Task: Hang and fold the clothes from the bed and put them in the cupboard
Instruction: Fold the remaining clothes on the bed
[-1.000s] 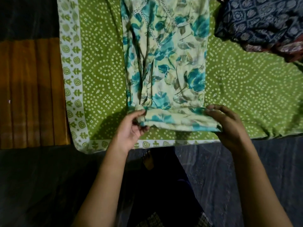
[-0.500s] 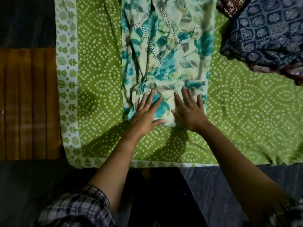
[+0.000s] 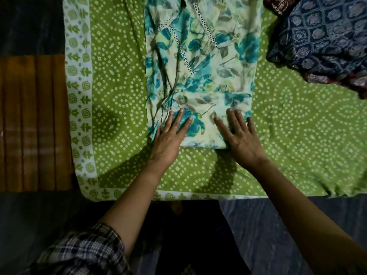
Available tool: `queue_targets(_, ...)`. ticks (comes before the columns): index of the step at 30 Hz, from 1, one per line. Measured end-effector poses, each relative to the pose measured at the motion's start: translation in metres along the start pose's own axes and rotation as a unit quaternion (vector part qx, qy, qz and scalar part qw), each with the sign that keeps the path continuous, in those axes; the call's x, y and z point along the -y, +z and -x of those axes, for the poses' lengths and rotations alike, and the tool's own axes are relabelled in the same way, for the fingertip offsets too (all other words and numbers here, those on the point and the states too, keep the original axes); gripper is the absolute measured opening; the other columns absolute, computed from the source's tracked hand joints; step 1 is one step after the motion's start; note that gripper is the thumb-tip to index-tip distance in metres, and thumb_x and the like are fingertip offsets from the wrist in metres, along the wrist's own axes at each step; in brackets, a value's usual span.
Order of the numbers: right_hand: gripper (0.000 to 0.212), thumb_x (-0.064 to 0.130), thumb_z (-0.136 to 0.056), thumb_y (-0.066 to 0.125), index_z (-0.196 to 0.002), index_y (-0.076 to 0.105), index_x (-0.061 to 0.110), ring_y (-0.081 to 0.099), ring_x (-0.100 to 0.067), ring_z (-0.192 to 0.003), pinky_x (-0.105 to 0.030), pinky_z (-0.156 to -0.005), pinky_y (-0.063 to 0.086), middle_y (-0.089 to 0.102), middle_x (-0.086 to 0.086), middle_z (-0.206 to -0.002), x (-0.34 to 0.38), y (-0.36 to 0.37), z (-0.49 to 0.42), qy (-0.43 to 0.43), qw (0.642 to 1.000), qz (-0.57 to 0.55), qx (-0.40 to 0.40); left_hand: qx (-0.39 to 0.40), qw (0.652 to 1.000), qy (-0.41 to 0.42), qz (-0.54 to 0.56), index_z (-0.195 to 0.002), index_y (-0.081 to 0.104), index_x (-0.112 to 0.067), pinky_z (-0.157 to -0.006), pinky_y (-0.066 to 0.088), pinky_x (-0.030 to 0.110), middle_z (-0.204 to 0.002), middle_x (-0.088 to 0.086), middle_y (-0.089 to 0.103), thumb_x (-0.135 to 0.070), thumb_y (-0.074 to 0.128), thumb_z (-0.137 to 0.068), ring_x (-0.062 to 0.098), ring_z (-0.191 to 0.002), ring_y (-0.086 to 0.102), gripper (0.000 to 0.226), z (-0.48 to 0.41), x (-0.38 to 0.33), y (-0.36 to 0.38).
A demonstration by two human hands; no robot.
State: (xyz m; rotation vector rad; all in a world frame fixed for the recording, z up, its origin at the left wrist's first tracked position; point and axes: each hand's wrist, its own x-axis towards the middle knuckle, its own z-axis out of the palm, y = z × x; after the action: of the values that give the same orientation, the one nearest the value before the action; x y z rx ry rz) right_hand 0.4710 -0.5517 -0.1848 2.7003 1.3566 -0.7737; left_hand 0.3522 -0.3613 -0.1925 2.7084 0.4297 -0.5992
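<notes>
A pale green garment with teal flowers and lace trim (image 3: 204, 62) lies flat on the green dotted bedsheet (image 3: 119, 108). Its near end is folded over into a band. My left hand (image 3: 170, 135) presses flat on the left part of that fold, fingers straight. My right hand (image 3: 241, 135) presses flat on the right part, fingers spread. Neither hand grips the cloth.
A dark blue patterned cloth pile (image 3: 321, 40) lies at the bed's far right. The sheet's white border (image 3: 79, 116) runs along the left and near edges. A brown wooden surface (image 3: 31, 124) is to the left. Dark floor (image 3: 268, 231) lies below the bed edge.
Both hands lifted the garment's near edge, folded it away from me and laid it down. They went from pinching the hem to pressing flat, then slid apart along the fold.
</notes>
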Motion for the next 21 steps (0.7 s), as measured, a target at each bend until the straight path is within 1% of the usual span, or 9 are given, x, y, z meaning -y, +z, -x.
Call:
queue_targets(4, 0.071, 0.002, -0.094, 0.036, -0.151, 0.001, 0.024, -0.010, -0.035, -0.144, -0.044, -0.116, -0.002, -0.008, -0.016, -0.157, 0.001, -0.011, 0.006, 0.009, 0.999, -0.032, 0.032, 0.020, 0.999, -0.014, 0.022, -0.149, 0.001, -0.036, -0.112, 0.015, 0.056, -0.156, -0.006, -0.018, 0.023, 0.034, -0.078, 0.022, -0.143, -0.018, 0.098, 0.004, -0.005, -0.006)
queue_targets(7, 0.076, -0.007, -0.089, 0.034, -0.151, 0.004, 0.024, -0.007, -0.033, -0.145, -0.045, -0.116, 0.002, -0.005, -0.015, -0.158, 0.006, -0.021, 0.017, 0.008, 0.995, -0.041, 0.094, 0.062, 0.998, 0.005, 0.019, -0.149, 0.002, -0.035, -0.110, 0.022, 0.056, -0.156, -0.004, -0.017, 0.022, 0.032, -0.079, 0.024, -0.143, -0.016, 0.095, 0.018, -0.004, -0.012)
queue_targets(10, 0.080, -0.011, -0.088, 0.034, -0.151, 0.003, 0.026, -0.006, -0.029, -0.146, -0.042, -0.118, 0.006, -0.004, -0.012, -0.159, 0.020, -0.024, 0.032, 0.000, 0.982, -0.053, 0.180, 0.132, 0.991, 0.004, 0.029, -0.149, 0.005, -0.034, -0.112, 0.022, 0.051, -0.156, -0.004, -0.016, 0.022, 0.030, -0.080, 0.024, -0.144, -0.014, 0.092, 0.042, -0.004, -0.019)
queue_targets(12, 0.076, -0.008, -0.092, 0.036, -0.151, 0.003, 0.026, -0.004, -0.026, -0.146, -0.038, -0.118, 0.010, -0.002, -0.011, -0.159, 0.030, -0.022, 0.046, -0.017, 0.971, -0.066, 0.227, 0.179, 0.983, 0.001, 0.035, -0.149, 0.009, -0.033, -0.114, 0.019, 0.047, -0.157, -0.004, -0.013, 0.021, 0.029, -0.081, 0.025, -0.144, -0.011, 0.090, 0.063, -0.006, -0.024)
queue_targets(15, 0.063, 0.010, -0.099, 0.044, -0.150, 0.012, 0.028, 0.007, -0.023, -0.146, -0.031, -0.115, 0.016, 0.006, -0.007, -0.159, 0.041, -0.018, 0.073, -0.017, 0.946, -0.132, 0.296, 0.253, 0.967, -0.005, 0.034, -0.150, 0.011, -0.030, -0.114, 0.019, 0.045, -0.157, -0.003, -0.011, 0.021, 0.030, -0.082, 0.027, -0.145, -0.009, 0.087, 0.094, -0.015, -0.028)
queue_targets(17, 0.056, 0.022, -0.097, 0.049, -0.148, 0.026, 0.028, 0.026, -0.021, -0.141, -0.026, -0.108, 0.026, 0.024, -0.001, -0.155, 0.048, -0.019, 0.091, 0.003, 0.935, -0.159, 0.318, 0.306, 0.951, -0.017, 0.038, -0.149, 0.014, -0.030, -0.114, 0.021, 0.043, -0.158, -0.002, -0.008, 0.020, 0.032, -0.084, 0.028, -0.145, -0.004, 0.084, 0.111, -0.020, -0.026)
queue_targets(18, 0.052, 0.026, -0.096, 0.052, -0.145, 0.036, 0.025, 0.038, -0.020, -0.133, -0.022, -0.101, 0.032, 0.037, -0.001, -0.148, 0.051, -0.021, 0.098, 0.011, 0.932, -0.160, 0.325, 0.335, 0.941, -0.025, 0.038, -0.149, 0.017, -0.028, -0.113, 0.024, 0.042, -0.158, 0.000, -0.002, 0.017, 0.033, -0.085, 0.029, -0.145, 0.004, 0.080, 0.118, -0.023, -0.024)
queue_targets(20, 0.040, 0.028, -0.092, 0.058, -0.130, 0.056, 0.016, 0.056, -0.015, -0.102, -0.014, -0.075, 0.041, 0.060, -0.004, -0.117, 0.056, -0.026, 0.110, 0.008, 0.919, -0.165, 0.359, 0.385, 0.922, -0.037, 0.034, -0.145, 0.034, -0.017, -0.105, 0.038, 0.039, -0.150, 0.013, 0.030, 0.006, 0.038, -0.087, 0.031, -0.133, 0.037, 0.062, 0.130, -0.025, -0.023)
queue_targets(21, 0.032, 0.027, -0.090, 0.061, -0.119, 0.063, 0.012, 0.058, -0.012, -0.083, -0.012, -0.062, 0.040, 0.064, -0.004, -0.098, 0.059, -0.030, 0.114, 0.006, 0.905, -0.181, 0.384, 0.398, 0.916, -0.043, 0.035, -0.136, 0.045, -0.011, -0.096, 0.045, 0.038, -0.137, 0.017, 0.047, 0.001, 0.041, -0.088, 0.031, -0.119, 0.051, 0.050, 0.134, -0.026, -0.029)
